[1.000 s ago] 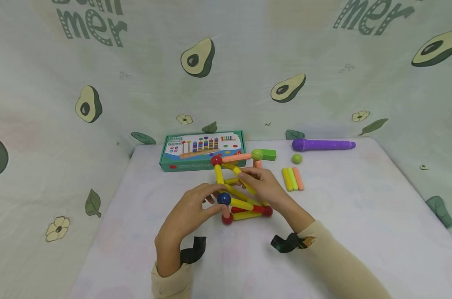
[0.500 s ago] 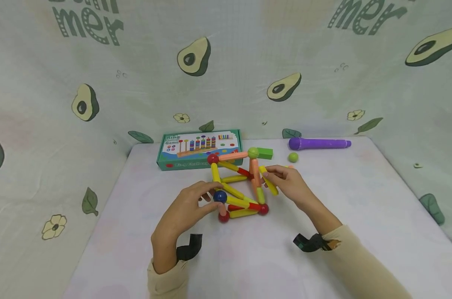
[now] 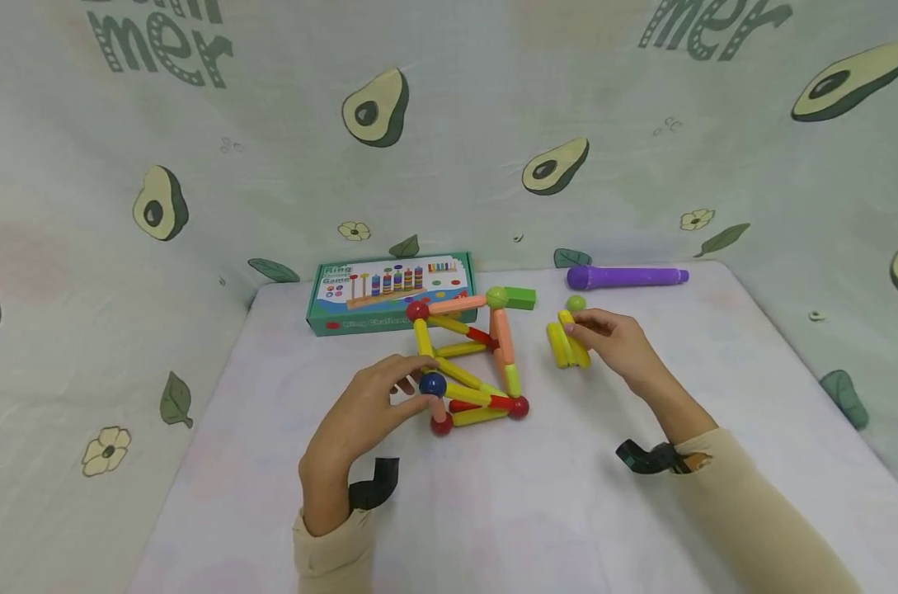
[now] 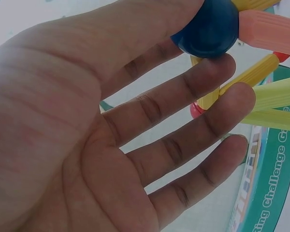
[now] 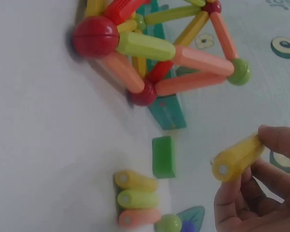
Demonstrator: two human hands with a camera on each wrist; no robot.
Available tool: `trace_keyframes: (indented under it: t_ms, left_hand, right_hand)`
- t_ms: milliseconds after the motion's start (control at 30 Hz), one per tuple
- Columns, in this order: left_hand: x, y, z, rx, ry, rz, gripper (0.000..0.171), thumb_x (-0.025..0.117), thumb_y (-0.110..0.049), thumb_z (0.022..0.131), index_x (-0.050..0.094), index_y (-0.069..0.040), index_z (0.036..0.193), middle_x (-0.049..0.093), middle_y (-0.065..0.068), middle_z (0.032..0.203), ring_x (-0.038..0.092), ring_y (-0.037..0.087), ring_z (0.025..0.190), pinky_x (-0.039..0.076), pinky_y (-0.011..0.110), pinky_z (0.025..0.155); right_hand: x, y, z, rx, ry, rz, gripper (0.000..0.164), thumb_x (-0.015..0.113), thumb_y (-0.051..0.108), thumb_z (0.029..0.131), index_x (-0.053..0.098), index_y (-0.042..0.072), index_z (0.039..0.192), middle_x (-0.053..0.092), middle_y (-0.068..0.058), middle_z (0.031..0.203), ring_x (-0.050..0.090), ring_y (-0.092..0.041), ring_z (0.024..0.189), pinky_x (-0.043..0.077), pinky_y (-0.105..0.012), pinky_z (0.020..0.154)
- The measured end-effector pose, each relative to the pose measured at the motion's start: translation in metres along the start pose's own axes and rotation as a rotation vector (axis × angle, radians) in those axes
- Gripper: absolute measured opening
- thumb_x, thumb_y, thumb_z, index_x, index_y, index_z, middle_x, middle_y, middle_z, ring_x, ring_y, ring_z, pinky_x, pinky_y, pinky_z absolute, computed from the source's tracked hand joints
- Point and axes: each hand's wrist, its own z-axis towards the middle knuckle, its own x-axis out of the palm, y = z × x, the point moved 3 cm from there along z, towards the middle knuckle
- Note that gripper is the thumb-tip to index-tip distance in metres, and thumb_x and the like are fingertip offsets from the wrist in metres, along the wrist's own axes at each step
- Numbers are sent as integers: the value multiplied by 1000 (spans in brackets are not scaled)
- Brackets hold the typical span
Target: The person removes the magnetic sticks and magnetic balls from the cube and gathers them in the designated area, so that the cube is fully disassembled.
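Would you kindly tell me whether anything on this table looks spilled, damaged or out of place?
Nothing stands out: the multicoloured rod-and-ball frame looks joined, and the short yellow, lime and salmon rods lie neatly side by side.

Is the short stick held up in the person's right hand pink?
No: the right hand pinches a yellow, plastic-looking rod with a small grey dot in its end.

Left arm (image 3: 331,520) rising toward twelve o'clock; left hand (image 3: 367,408) angled between one and two, thumb and forefinger pinching, other three fingers (image 4: 174,147) fanned. Right arm (image 3: 753,511) slanting toward ten, right hand (image 3: 621,345) in line, thumb pinching, remaining fingers seemingly curled, partly hidden.
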Motion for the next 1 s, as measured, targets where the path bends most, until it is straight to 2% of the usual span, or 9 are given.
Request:
trace_keyframes:
  t_ms: [100, 367, 600, 833, 1000]
  left_hand:
    - [-2, 1, -1, -2, -4, 3, 52, 78, -34, 88, 61, -25, 136, 62, -8, 121, 60, 17, 102, 53, 37, 85]
    - [0, 3, -1, -14, 7, 1, 54, 78, -34, 87, 60, -23, 137, 63, -6, 121, 59, 17, 103, 53, 37, 86]
    - [1, 4, 3, -4, 8, 13, 55, 77, -35, 88, 59, -24, 139, 62, -5, 124, 59, 17, 102, 53, 35, 84]
    - [0, 4, 5, -12, 13, 21, 56, 77, -37, 88, 59, -24, 139, 62, -5, 123, 59, 16, 103, 54, 36, 84]
    - [2, 6, 7, -8, 13, 17, 55, 77, -37, 88, 59, -24, 139, 62, -5, 124, 59, 16, 103, 54, 37, 85]
  right_hand:
    - [-9, -6, 3, 5, -22, -35, 56, 61, 49, 98, 60, 6, 134, 62, -14, 128, 55, -29, 110, 45, -50, 99]
    - [-21, -24, 11, 29, -43, -147, 54, 58, 44, 101, 58, 3, 135, 64, -17, 123, 59, -35, 106, 47, -52, 94]
    - [-31, -40, 26, 33, -79, -212, 50, 57, 42, 101, 59, 1, 130, 66, -18, 119, 60, -37, 103, 50, -44, 87]
    - [-29, -49, 37, 54, -64, -241, 50, 60, 40, 100, 59, -1, 127, 66, -20, 116, 65, -33, 97, 51, -37, 80]
    - [-29, -54, 42, 87, -55, -237, 47, 60, 36, 101, 59, -4, 126, 64, -22, 114, 65, -33, 94, 51, -37, 79]
